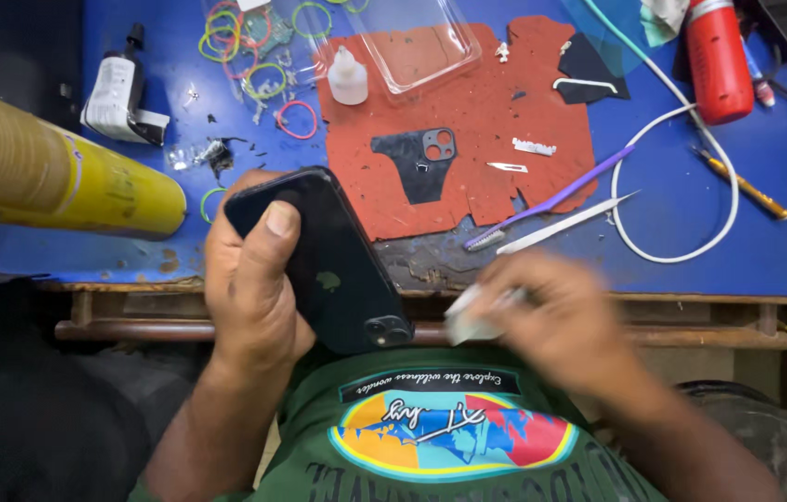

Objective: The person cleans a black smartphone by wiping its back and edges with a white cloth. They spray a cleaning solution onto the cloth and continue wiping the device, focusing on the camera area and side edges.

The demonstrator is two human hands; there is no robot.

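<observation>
One dark phone (338, 270), one purple brush (551, 200), one red canister (719, 60), one yellow cylinder (50, 167).

Bright, even overhead light; colours on the blue desk (737, 270) saturated. Soft glare on the black phone (338, 270) back and the clear plastic tray (412, 42). Right hand (561, 321) motion-blurred; left hand (249, 288) sharp. Below the desk edge, dim shadow.

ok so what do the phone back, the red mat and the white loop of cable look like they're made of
Phone: dark back, probably glass, glossy with soft reflections.
Red mat: looks like rubber or silicone, matte, edges ragged and cut away.
White cable: seemingly plastic-sheathed, smooth, bending in a loose loop.
</observation>
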